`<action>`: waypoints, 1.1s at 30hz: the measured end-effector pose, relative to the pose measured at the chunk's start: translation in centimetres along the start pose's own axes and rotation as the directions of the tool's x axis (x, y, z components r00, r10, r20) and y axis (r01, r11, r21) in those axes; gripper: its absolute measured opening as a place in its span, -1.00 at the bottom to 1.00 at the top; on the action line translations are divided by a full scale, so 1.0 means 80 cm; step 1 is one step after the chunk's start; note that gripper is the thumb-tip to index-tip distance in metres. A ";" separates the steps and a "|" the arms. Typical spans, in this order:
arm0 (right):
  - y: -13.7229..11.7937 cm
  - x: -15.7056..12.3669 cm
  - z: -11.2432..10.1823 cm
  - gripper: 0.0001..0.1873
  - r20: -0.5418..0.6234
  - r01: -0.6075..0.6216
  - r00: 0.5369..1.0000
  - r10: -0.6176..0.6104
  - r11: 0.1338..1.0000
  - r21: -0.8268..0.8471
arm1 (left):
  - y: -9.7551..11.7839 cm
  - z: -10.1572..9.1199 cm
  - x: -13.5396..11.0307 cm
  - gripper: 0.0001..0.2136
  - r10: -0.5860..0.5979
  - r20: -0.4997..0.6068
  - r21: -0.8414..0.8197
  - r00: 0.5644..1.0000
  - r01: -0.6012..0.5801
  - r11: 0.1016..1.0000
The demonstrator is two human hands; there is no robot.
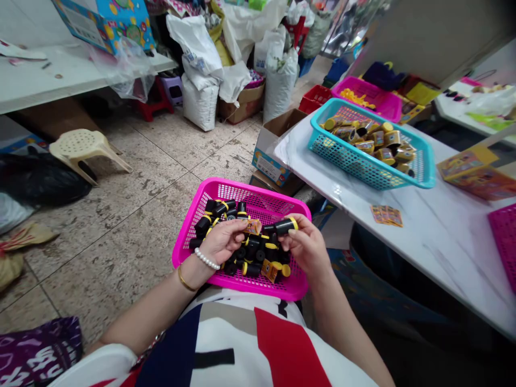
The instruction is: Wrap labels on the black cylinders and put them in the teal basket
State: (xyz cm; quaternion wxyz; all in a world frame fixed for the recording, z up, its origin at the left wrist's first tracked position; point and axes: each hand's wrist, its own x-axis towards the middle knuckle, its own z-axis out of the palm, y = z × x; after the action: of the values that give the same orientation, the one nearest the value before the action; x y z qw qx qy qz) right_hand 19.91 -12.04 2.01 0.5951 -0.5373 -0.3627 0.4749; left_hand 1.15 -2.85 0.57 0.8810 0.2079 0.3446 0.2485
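The left hand (217, 242) and the right hand (307, 246) are held close together just above a pink plastic basket (258, 192), which sits at the person's lap, against a white, navy and red top (250, 344). The right hand is closed around a black cylinder with a yellow ring (280, 227), pinching it between thumb and fingers so that it points across toward the left hand. The left hand's fingers curl inward, and a small orange label piece (253, 227) lies right at their tips; whether they are gripping it or only touching it, I cannot tell. Directly beneath both hands, a loose heap of similar black cylinders (250, 248) fills the middle of the pink basket, with a few yellow caps and orange pieces among them. A pearl bracelet (207, 259) and a gold bangle (186, 279) circle the left wrist. To the right of the pink basket stands a white marble-patterned table (427, 242), carrying a teal basket (363, 164) full of gold-and-black wrapped cylinders (385, 141) and a few small printed cards (387, 216). Beyond the pink basket, white sacks (199, 102) and a cardboard box (271, 148) stand on the tiled floor (129, 183), and a cream plastic stool (86, 150) stands off to its left.
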 end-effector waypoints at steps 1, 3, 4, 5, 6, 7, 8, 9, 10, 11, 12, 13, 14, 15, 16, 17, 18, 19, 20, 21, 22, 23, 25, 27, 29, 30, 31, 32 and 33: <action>0.001 -0.006 0.009 -0.72 0.010 -0.014 1.000 0.013 0.997 0.075 | -0.001 0.002 -0.001 -0.84 -0.008 -0.001 0.002 1.000 0.008 1.000; 0.004 -0.012 0.023 -0.74 0.003 0.009 1.000 -0.009 0.995 0.102 | -0.002 0.005 -0.003 -0.84 -0.026 -0.007 -0.007 1.000 0.025 1.000; 0.006 -0.013 0.029 -0.74 -0.011 0.030 1.000 -0.029 0.996 0.081 | -0.002 0.006 -0.003 -0.84 -0.034 -0.005 -0.014 0.999 0.034 0.999; 0.009 -0.013 0.032 -0.74 -0.029 0.047 0.999 -0.045 0.997 0.053 | -0.002 0.007 -0.004 -0.84 -0.041 0.002 -0.022 0.999 0.041 0.999; 0.012 -0.012 0.034 -0.74 -0.050 0.054 0.997 -0.052 0.998 0.026 | -0.002 0.007 -0.004 -0.84 -0.047 0.014 -0.029 0.999 0.048 0.998; 0.014 -0.011 0.034 -0.74 -0.072 0.050 0.996 -0.050 0.999 0.006 | -0.002 0.007 -0.005 -0.84 -0.052 0.029 -0.035 0.998 0.053 0.998; 0.017 -0.009 0.034 -0.75 -0.095 0.041 0.995 -0.041 0.999 -0.005 | -0.002 0.006 -0.005 -0.83 -0.056 0.047 -0.038 0.997 0.058 0.998; 0.018 -0.008 0.033 -0.76 -0.115 0.030 0.993 -0.031 0.999 -0.009 | -0.002 0.005 -0.004 -0.82 -0.059 0.066 -0.038 0.996 0.061 0.997; 0.020 -0.007 0.031 -0.76 -0.131 0.022 0.991 -0.024 1.000 -0.010 | -0.002 0.004 -0.004 -0.81 -0.061 0.082 -0.037 0.995 0.064 0.997; 0.021 -0.007 0.031 -0.76 -0.138 0.017 0.990 -0.018 1.000 -0.009 | -0.003 0.003 -0.004 -0.81 -0.061 0.089 -0.037 0.994 0.065 0.997; 0.022 -0.007 0.031 -0.76 -0.139 0.014 0.990 -0.015 1.000 -0.006 | -0.003 0.002 -0.003 -0.80 -0.062 0.091 -0.037 0.994 0.066 0.997; 0.023 -0.007 0.032 -0.76 -0.136 0.015 0.991 -0.015 1.000 -0.002 | -0.004 0.002 -0.003 -0.81 -0.061 0.085 -0.041 0.994 0.065 0.997; 0.024 -0.008 0.033 -0.76 -0.133 0.017 0.991 -0.017 1.000 0.002 | -0.004 0.002 -0.003 -0.81 -0.059 0.075 -0.046 0.995 0.062 0.997; 0.025 -0.009 0.036 -0.76 -0.133 0.022 0.991 -0.021 1.000 0.009 | -0.004 0.002 -0.002 -0.82 -0.056 0.064 -0.052 0.996 0.060 0.997; 0.027 -0.010 0.038 -0.76 -0.139 0.029 0.990 -0.026 0.999 0.018 | -0.004 0.003 -0.002 -0.82 -0.054 0.056 -0.057 0.997 0.057 0.997; 0.028 -0.011 0.040 -0.75 -0.151 0.037 0.988 -0.033 0.999 0.026 | -0.005 0.004 -0.002 -0.82 -0.051 0.048 -0.061 0.998 0.054 0.997; 0.030 -0.012 0.042 -0.74 -0.167 0.046 0.985 -0.040 0.998 0.031 | -0.005 0.004 -0.002 -0.82 -0.048 0.042 -0.064 0.998 0.051 0.997; 0.031 -0.013 0.044 -0.73 -0.182 0.053 0.982 -0.047 0.998 0.031 | -0.005 0.005 -0.001 -0.82 -0.045 0.038 -0.067 0.998 0.047 0.997; 0.033 -0.014 0.045 -0.72 -0.191 0.057 0.980 -0.051 0.998 0.024 | -0.005 0.005 -0.001 -0.82 -0.043 0.036 -0.071 0.998 0.046 0.996; 0.034 -0.014 0.045 -0.71 -0.193 0.056 0.980 -0.053 0.998 0.010 | -0.006 0.005 0.000 -0.82 -0.042 0.039 -0.077 0.998 0.045 0.996; 0.034 -0.014 0.045 -0.72 -0.189 0.050 0.981 -0.051 0.999 -0.010 | -0.006 0.004 0.000 -0.81 -0.042 0.043 -0.087 0.998 0.046 0.995; 0.035 -0.014 0.045 -0.74 -0.186 0.043 0.981 -0.048 0.999 -0.030 | -0.006 0.003 0.001 -0.81 -0.045 0.051 -0.100 0.998 0.050 0.994; 0.034 -0.014 0.044 -0.78 -0.195 0.033 0.980 -0.046 0.997 -0.070 | -0.007 0.001 0.002 -0.82 -0.053 0.070 -0.131 0.996 0.062 0.990; 0.031 -0.014 0.043 -0.79 -0.217 0.043 0.974 -0.065 0.993 -0.106 | -0.008 -0.001 0.003 -0.85 -0.060 0.080 -0.149 0.995 0.072 0.986; 0.027 -0.015 0.045 -0.79 -0.206 0.061 0.974 -0.088 0.989 -0.134 | -0.008 -0.002 0.003 -0.86 -0.062 0.087 -0.145 0.994 0.074 0.987; 0.024 -0.015 0.046 -0.78 -0.188 0.069 0.977 -0.096 0.987 -0.145 | -0.008 -0.001 0.002 -0.86 -0.061 0.090 -0.137 0.994 0.073 0.988; 0.022 -0.015 0.047 -0.78 -0.170 0.077 0.980 -0.103 0.985 -0.153 | -0.009 -0.001 0.002 -0.86 -0.059 0.092 -0.128 0.994 0.071 0.989; 0.020 -0.015 0.049 -0.77 -0.160 0.084 0.981 -0.110 0.983 -0.161 | -0.009 0.000 0.001 -0.85 -0.058 0.093 -0.117 0.994 0.069 0.991; 0.019 -0.014 0.051 -0.77 -0.163 0.093 0.979 -0.120 0.981 -0.169 | -0.009 0.000 0.001 -0.85 -0.057 0.092 -0.107 0.994 0.067 0.992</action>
State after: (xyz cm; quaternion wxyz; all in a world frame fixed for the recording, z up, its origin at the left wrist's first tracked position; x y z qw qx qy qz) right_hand 15.51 -11.99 1.29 0.6036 -0.6024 -0.3754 0.3632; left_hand 1.44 -3.41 0.15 0.9129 0.1589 0.2974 0.2301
